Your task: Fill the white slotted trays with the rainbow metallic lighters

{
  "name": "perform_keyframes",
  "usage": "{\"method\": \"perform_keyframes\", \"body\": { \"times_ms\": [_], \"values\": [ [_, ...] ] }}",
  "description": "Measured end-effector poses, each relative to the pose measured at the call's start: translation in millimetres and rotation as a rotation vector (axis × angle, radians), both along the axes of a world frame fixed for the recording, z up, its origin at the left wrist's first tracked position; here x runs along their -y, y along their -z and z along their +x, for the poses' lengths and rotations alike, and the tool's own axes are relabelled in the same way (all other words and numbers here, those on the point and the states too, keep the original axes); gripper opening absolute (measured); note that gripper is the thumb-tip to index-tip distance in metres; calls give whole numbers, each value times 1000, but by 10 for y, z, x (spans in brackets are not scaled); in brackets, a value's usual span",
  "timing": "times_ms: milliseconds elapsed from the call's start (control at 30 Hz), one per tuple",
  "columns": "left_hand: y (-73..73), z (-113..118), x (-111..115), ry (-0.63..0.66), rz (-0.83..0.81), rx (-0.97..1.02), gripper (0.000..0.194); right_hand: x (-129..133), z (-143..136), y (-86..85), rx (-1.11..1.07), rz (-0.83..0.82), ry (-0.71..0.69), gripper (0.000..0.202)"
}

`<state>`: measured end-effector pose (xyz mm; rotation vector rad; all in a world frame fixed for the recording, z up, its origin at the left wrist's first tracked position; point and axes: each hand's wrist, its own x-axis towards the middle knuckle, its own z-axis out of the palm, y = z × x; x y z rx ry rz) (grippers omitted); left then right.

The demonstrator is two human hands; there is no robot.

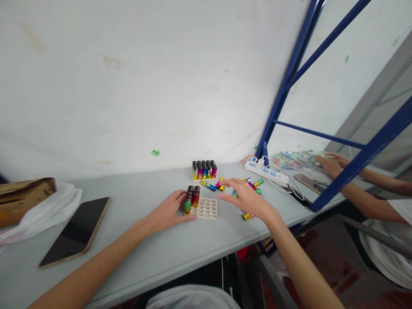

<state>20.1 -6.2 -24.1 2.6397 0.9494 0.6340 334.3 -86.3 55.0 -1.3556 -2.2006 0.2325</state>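
A pale tray (208,209) with rows of round-cornered sockets lies on the grey table. Several shiny lighters (195,197) with black tops stand upright in its left part, the rest of the sockets bare. My left hand (166,213) grips the tray's left side, thumb along the front edge and fingers beside the standing lighters. To the right, my right hand (246,198) hovers over a scatter of loose lighters (257,183), its fingers apart and nothing seen between them. Its fingertips are close to a yellow and pink lighter (221,183); whether they touch it I cannot tell.
A full block of upright lighters (204,170) stands near the wall. A white power strip (267,172) with cables lies beside a blue metal frame (283,81). At left are a phone (77,231) and a cardboard box (27,199). Another person's hands (331,165) work at right.
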Motion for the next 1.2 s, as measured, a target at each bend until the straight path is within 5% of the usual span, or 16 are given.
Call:
{"method": "perform_keyframes", "body": {
  "times_ms": [167,267,367,600,767,900,1200],
  "values": [
    [-9,4,4,-10,5,28,68,281,692,554,209,13,268,77],
    [-11,2,4,-8,8,35,68,288,757,902,261,-96,356,71],
    [-3,-3,0,-8,19,36,68,171,604,1058,241,-103,395,69],
    [23,-15,-17,-12,9,-5,71,-169,241,1043,143,-49,493,68],
    [5,-7,-3,-11,12,-7,72,-238,742,896,59,185,398,45],
    [-27,3,20,-20,2,16,70,-187,1153,847,10,121,219,31],
    [-44,14,28,-23,-21,23,73,-237,1133,865,-6,18,86,29]
  ]
}}
